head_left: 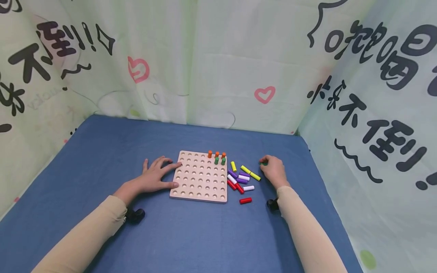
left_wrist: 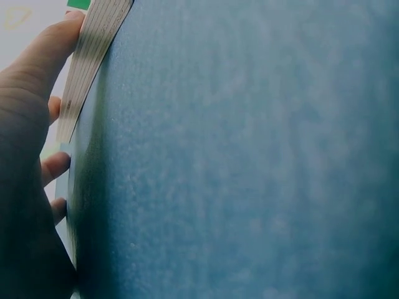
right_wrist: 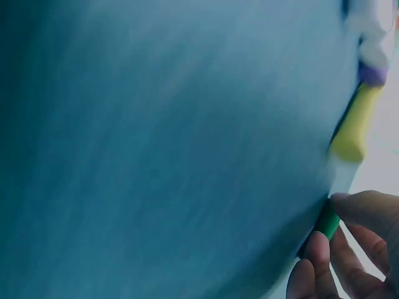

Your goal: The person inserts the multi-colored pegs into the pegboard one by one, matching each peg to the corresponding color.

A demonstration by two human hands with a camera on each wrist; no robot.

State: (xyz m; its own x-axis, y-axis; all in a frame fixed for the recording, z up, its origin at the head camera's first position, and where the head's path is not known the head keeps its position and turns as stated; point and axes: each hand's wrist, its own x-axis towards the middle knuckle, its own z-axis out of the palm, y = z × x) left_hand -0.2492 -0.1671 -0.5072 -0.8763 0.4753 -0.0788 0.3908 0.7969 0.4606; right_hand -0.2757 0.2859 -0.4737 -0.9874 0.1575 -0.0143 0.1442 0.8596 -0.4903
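A pale pink pegboard (head_left: 199,178) with rows of round holes lies flat on the cloth. Orange pegs (head_left: 217,154) stand in its far edge row at the right, and green pegs (head_left: 216,160) stand just in front of them. My left hand (head_left: 153,177) spreads its fingers at the board's left side, thumb and fingertip touching the edge. To the right of the board, my right hand (head_left: 274,170) pinches a green peg (right_wrist: 327,221) between thumb and fingers, low over the cloth. Most of that peg is covered by the fingers in the head view.
Between board and right hand lie loose pegs: yellow pegs (head_left: 250,173), purple pegs (head_left: 232,174), white pegs (head_left: 249,188) and red pegs (head_left: 245,200). A blue cloth (head_left: 191,235) covers the table. Pale printed curtains (head_left: 218,76) hang behind and at both sides.
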